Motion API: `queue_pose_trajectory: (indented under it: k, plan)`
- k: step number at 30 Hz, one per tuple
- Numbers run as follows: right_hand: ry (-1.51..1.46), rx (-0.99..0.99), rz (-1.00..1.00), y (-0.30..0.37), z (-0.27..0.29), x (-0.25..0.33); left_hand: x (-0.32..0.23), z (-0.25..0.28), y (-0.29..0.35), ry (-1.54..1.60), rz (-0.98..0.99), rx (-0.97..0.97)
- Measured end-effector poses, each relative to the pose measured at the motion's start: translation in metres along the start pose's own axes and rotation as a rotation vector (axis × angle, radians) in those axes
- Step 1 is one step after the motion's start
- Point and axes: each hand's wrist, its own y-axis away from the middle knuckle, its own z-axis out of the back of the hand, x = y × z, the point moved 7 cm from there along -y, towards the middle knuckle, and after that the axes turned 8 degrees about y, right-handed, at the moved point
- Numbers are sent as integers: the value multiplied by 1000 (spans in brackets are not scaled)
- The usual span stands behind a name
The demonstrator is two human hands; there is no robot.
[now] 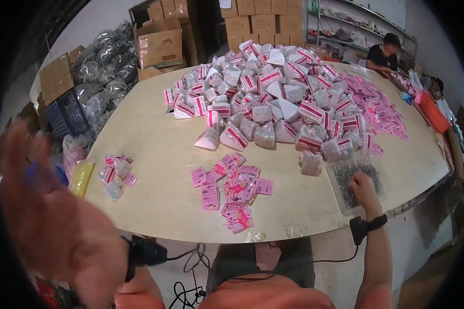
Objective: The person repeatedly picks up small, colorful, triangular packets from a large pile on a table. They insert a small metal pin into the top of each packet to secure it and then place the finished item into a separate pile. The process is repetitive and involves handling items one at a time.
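Note:
Raised close to the camera at the left, my left hand [56, 221] is blurred, its fingers stretched out and apart with nothing visible in them. My right hand [364, 189] reaches into a shallow clear tray [342, 202] full of small dark metal pieces [351, 175]. Its fingers are curled together down among the pieces, and what they hold is hidden. Left of the tray, pink printed cards [237, 188] lie in a loose pile in front of me. A clear packet with a pink-and-white header [310, 162] sits by the tray's far left corner.
A big heap of similar packets [263, 98] covers the far table [160, 206], with pink cards [376, 105] spread on its right. Several small packets [116, 172] and a yellow bag [81, 177] lie left. A person [384, 54] sits at the back right. Cables hang at my wrists.

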Motion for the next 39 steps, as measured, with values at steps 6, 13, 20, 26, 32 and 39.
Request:
queue_pose_trajectory:
  k: [6, 13, 20, 26, 32, 39]
  plan:
    - [-71, -379, 95, 12, 25, -21, 126, -5, 213, -336, 1136, 410]
    - [-157, -190, -69, 6, 28, -1, 182, -5, 311, -412, 1120, 569]
    - [18, -254, 36, 5, 28, 2, 210, -13, 341, -465, 1234, 840]
    - [-90, -230, -25, 7, 33, 4, 208, 7, 331, -472, 1334, 734]
    - [-180, -305, 3, 6, 35, -2, 187, 17, 300, -103, 1513, 299]
    - [-995, -184, -64, 28, 18, 84, 117, -52, 267, 1362, 1670, -623]
